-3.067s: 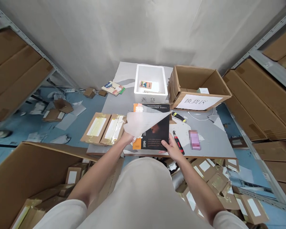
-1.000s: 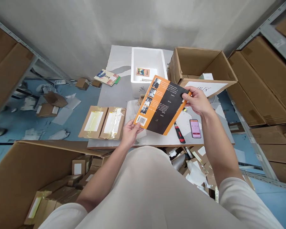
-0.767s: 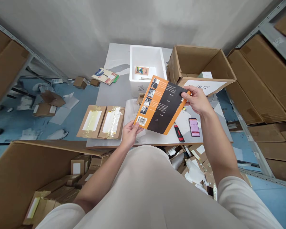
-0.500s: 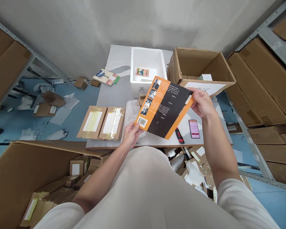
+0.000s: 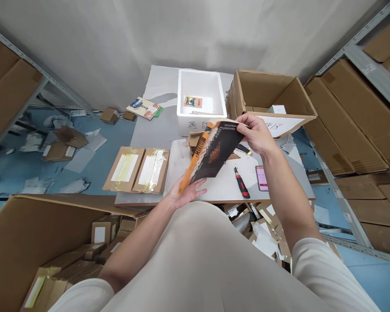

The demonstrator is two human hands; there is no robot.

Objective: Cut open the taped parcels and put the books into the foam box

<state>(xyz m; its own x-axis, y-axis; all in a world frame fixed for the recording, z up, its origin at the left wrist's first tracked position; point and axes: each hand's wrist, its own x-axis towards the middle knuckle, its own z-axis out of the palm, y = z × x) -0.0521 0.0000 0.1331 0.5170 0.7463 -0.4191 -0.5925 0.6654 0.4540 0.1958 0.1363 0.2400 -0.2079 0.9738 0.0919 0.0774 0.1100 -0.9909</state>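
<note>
A paperback book (image 5: 219, 149) with an orange spine and a dark cover hangs tilted over the table. At its upper right corner my right hand (image 5: 255, 132) pinches it, thumb on the cover. My left hand (image 5: 186, 193) lies palm up under the lower end of the spine, fingers stretched out, with the book touching it. Behind the book, torn cardboard packaging (image 5: 195, 141) is partly hidden. A red and black utility knife (image 5: 241, 184) rests on the table, left of a phone (image 5: 261, 178) that my right forearm partly covers.
A white foam box (image 5: 199, 119) holding a small book stands at the back, beside an open cardboard carton (image 5: 276, 78). Two taped parcels (image 5: 151, 171) sit left on the table (image 5: 149, 134). Books (image 5: 144, 107) lie at its left edge. A large carton of parcels (image 5: 52, 225) stands front left.
The book has turned from its orange and black back cover to show its spine and dark front. My left hand has gone from pinching its corner to lying flat beneath it.
</note>
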